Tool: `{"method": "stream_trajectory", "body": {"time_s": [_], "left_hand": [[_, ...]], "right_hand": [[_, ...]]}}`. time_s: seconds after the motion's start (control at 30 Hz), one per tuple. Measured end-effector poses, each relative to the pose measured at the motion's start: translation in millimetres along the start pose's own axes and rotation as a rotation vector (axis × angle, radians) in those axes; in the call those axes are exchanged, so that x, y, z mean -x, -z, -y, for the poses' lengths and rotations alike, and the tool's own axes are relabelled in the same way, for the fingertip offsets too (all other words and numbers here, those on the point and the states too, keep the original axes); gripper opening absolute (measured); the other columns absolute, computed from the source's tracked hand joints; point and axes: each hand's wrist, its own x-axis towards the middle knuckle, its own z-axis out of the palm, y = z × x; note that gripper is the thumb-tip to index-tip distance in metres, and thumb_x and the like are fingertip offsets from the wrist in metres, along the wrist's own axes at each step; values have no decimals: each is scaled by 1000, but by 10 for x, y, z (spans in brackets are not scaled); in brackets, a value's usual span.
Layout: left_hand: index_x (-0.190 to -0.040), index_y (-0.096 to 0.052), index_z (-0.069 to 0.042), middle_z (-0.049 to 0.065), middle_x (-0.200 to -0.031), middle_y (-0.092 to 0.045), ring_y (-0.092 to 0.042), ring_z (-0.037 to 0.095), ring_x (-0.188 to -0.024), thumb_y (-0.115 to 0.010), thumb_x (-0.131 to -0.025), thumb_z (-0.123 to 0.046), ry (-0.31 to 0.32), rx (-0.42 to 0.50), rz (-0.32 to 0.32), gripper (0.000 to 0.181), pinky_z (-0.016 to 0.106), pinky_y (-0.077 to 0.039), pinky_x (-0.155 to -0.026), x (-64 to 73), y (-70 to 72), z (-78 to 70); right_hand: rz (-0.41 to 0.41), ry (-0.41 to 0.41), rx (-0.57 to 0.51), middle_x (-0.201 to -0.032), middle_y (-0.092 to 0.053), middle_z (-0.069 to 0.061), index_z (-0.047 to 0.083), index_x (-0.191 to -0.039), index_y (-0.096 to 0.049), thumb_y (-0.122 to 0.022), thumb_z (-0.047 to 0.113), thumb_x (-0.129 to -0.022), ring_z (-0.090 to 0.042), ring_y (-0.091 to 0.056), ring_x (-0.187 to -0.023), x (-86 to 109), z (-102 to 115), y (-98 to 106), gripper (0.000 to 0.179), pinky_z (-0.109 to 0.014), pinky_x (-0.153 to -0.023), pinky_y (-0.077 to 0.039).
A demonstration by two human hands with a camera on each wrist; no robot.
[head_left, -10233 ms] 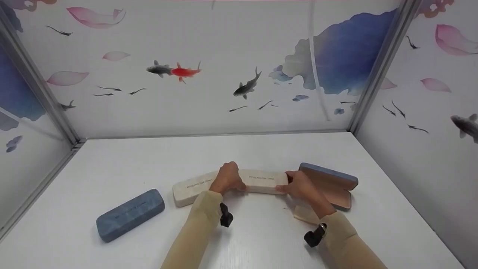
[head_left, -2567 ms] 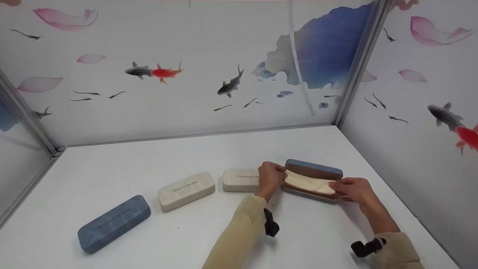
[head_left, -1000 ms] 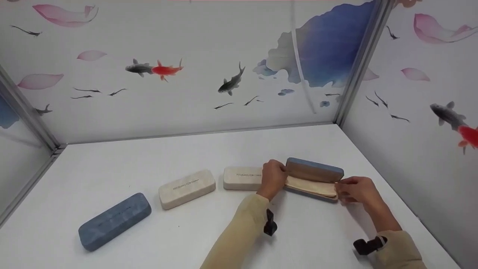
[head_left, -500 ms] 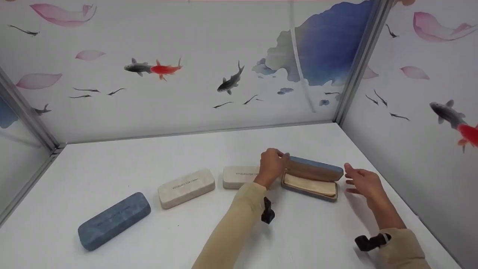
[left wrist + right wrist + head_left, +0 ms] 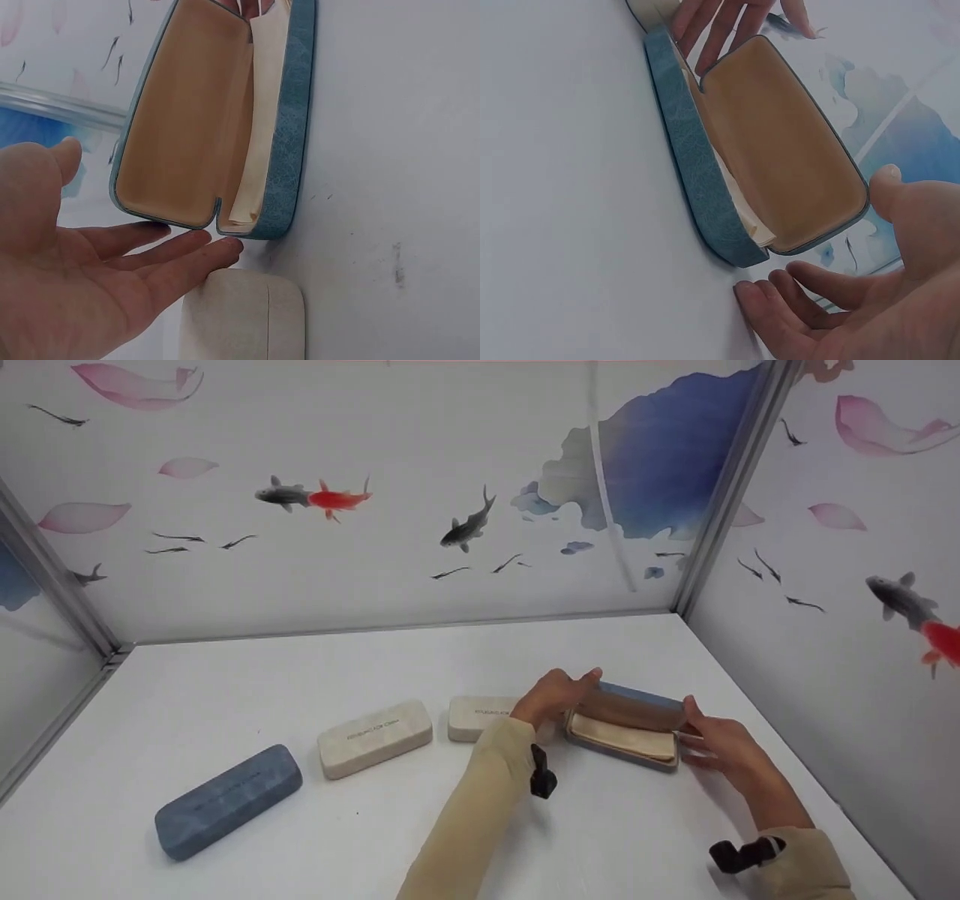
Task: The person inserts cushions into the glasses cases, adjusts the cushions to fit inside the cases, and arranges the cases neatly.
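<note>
The blue glasses case (image 5: 637, 712) stands with its lid raised at the right of the table, its brown lining showing. A folded cream cloth (image 5: 622, 736) lies in its lower half. At the case's left end is my left hand (image 5: 559, 695), thumb up by the lid corner; in the left wrist view its fingers (image 5: 176, 262) extend along that end, near the hinge. My right hand (image 5: 727, 746) is at the opposite end. Its thumb (image 5: 885, 187) reaches the lid's rim, and the other fingers bend loosely below the case's end.
Partly behind my left forearm sits a cream glasses case (image 5: 480, 718), near the blue one. Farther left lie a second cream case (image 5: 375, 739) and a closed blue case (image 5: 229, 802). Printed wall panels (image 5: 405, 592) stand along the table's back and sides.
Earlier, both hands laid the cream cloth into the blue case. In the last half second my right hand has moved in to the lid's right end, and my left thumb has shifted right along the lid.
</note>
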Motion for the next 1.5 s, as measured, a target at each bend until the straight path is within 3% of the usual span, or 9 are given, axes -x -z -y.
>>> {"method": "stream_trajectory", "body": {"time_s": [0.23, 0.43, 0.8, 0.93, 1.1, 1.23, 1.37, 1.5], "left_hand": [[-148, -42, 3, 18, -152, -47, -49, 30, -138, -52, -100, -54, 31, 97, 41, 76, 43, -39, -116, -66, 9, 57], [-152, -36, 4, 19, -157, -41, -42, 31, -144, -54, -100, -50, 43, 106, 21, 76, 44, -37, -119, -61, -2, 47], [-145, -47, 5, 18, -147, -53, -54, 25, -129, -59, -96, -53, 32, 17, -32, 77, 42, -43, -113, -40, -39, 40], [-139, -54, 4, 16, -138, -61, -59, 22, -114, -60, -97, -52, 34, -55, -53, 71, 40, -48, -105, -33, -57, 7], [-135, -59, 3, 13, -125, -65, -55, 19, -93, -63, -97, -48, 52, -102, -22, 63, 36, -51, -91, -20, -51, -26], [-134, -60, 2, 11, -122, -66, -53, 19, -86, -63, -97, -46, 62, -116, 8, 61, 34, -46, -81, -16, -44, -27], [-138, -57, 2, 11, -133, -64, -56, 20, -97, -61, -98, -45, 46, -181, 24, 62, 34, -48, -90, -3, -41, -30], [-139, -56, 0, 11, -139, -62, -56, 20, -104, -60, -98, -47, 33, -249, 35, 62, 36, -48, -101, 17, -32, -33]], "right_hand": [[56, 49, -1, -161, -18, -34, -15, -154, -10, -31, 70, -98, -45, -28, -149, -20, -26, -24, 104, -47, -114, -43], [79, 65, 1, -161, -17, -35, -15, -154, -9, -36, 67, -99, -44, -27, -149, -8, 8, -40, 102, -50, -115, -41], [135, 46, -35, -159, -22, -34, -13, -154, -12, -43, 60, -101, -40, -33, -145, 60, 50, -46, 95, -51, -116, -39], [121, 67, -18, -155, -28, -35, -15, -152, -19, -44, 53, -103, -36, -44, -137, 85, 55, -41, 87, -52, -114, -41], [98, 86, 43, -148, -40, -35, -17, -148, -28, -44, 44, -106, -28, -55, -127, 109, 51, -29, 76, -44, -108, -49], [95, 95, 51, -149, -41, -36, -19, -146, -30, -47, 43, -105, -32, -57, -128, 121, 49, -18, 76, -41, -104, -52], [103, 98, 41, -150, -37, -38, -19, -147, -29, -48, 42, -105, -37, -53, -133, 123, 46, -14, 77, -41, -105, -52], [117, 97, 29, -151, -36, -37, -18, -148, -28, -48, 40, -105, -32, -53, -132, 122, 33, -14, 75, -42, -107, -50]]}}
